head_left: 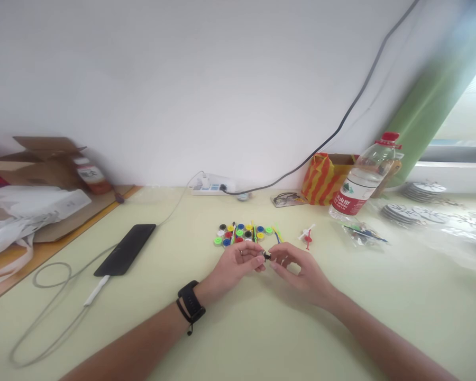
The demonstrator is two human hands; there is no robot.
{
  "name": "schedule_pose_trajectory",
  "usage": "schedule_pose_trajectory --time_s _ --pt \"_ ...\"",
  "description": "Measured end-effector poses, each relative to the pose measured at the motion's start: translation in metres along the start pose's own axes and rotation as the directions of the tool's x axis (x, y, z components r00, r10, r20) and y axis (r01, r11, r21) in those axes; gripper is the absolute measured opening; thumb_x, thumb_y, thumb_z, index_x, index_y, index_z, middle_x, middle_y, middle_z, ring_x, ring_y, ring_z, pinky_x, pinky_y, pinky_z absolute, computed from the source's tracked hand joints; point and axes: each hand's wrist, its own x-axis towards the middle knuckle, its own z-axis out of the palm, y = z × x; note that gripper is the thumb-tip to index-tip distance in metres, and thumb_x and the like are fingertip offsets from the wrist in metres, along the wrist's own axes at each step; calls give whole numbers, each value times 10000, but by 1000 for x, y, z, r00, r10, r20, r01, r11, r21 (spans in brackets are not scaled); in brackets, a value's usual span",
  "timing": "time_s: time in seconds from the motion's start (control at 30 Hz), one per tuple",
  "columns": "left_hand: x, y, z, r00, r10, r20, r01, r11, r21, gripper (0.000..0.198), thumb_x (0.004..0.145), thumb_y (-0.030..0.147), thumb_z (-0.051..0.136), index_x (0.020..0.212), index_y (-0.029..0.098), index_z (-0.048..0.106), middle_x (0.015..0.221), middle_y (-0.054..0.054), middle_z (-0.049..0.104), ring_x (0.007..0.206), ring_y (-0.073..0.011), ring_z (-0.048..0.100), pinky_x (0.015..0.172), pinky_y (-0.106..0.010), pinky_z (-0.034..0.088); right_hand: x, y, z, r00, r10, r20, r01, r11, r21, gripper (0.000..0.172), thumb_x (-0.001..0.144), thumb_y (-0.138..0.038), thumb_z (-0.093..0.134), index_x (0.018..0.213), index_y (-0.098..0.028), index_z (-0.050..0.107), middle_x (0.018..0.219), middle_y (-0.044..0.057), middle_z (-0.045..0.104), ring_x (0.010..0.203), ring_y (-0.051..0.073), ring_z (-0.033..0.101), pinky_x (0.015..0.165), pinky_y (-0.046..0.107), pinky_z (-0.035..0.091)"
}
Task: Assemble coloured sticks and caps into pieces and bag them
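My left hand (238,264) and my right hand (297,267) meet over the pale table, fingertips pinched together on one small black round piece (267,256). A black watch sits on my left wrist. Just beyond the fingers lies a cluster of small coloured round pieces (241,234) in green, blue, red, yellow and black, with thin coloured sticks among them. A red and white stick piece (307,235) lies to the right of that cluster.
A black phone (126,249) on a white cable lies at the left. A water bottle (363,180), a striped orange bag (319,180), a plastic packet of parts (363,234), glasses (285,199) and a power strip (214,186) stand along the back. Cardboard and bags pile at far left.
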Motion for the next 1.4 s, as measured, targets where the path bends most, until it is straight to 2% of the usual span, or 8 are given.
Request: schedule_pose_trajectory --time_s 0.33,0.47,0.57,0.67,0.83,1.0,1.1,1.4 --pt "2 1 2 998 21 -61 -21 1000 -10 355 823 407 845 1029 152 710 891 -58 700 766 -176 685 747 -306 551 -1 1 7 985 147 -91 -112 944 311 937 952 -372 635 1604 -389 -37 1100 25 609 667 132 568 650 329 543" --pt "2 0 1 997 16 -80 -16 1000 -7 359 818 404 849 1031 152 708 868 -55 703 752 -175 686 743 -303 552 2 -6 1 976 212 -57 -174 905 389 359 900 -387 658 1236 -263 636 899 8 610 612 126 478 580 291 458" --pt "3 0 0 993 16 -115 -17 1000 -13 360 817 397 851 1034 151 703 869 -53 706 750 -167 687 751 -295 550 3 -12 -9 952 191 238 -276 873 402 313 867 -365 627 617 -177 640 640 9 496 595 141 404 557 299 369" --pt "4 0 -1 993 25 -117 -27 999 -18 346 834 387 838 1046 151 700 860 -53 710 755 -164 688 747 -286 546 2 -15 -11 962 217 164 -268 863 429 197 891 -358 619 923 -201 733 656 -19 452 611 146 394 572 295 343" --pt "4 0 0 994 25 -110 -26 1000 -8 349 830 381 843 1047 147 699 857 -55 710 749 -166 686 734 -287 545 1 -16 3 955 296 14 -266 837 478 840 890 -385 698 1581 -373 221 898 -25 571 647 134 453 606 276 402" --pt "3 -1 0 994 35 -106 -34 999 4 353 841 375 835 1068 145 693 867 -62 711 757 -169 687 748 -298 547 2 -12 3 935 354 32 -328 822 467 318 922 -485 640 1140 -253 649 792 -21 550 596 128 410 580 277 374" --pt "3 -2 -2 994 32 -103 -32 999 -1 350 845 370 832 1072 145 689 878 -62 708 764 -170 688 756 -303 549 4 -9 -6 937 311 161 -349 811 470 562 977 -554 520 541 -203 473 548 -43 327 536 126 287 542 297 279" --pt "5 -2 0 994 25 -103 -25 1000 5 362 837 380 837 1058 135 689 882 -65 707 761 -172 695 739 -293 550 2 -16 0 923 384 13 -340 800 495 367 877 -513 716 1130 -264 626 841 -30 566 625 121 429 621 280 363"
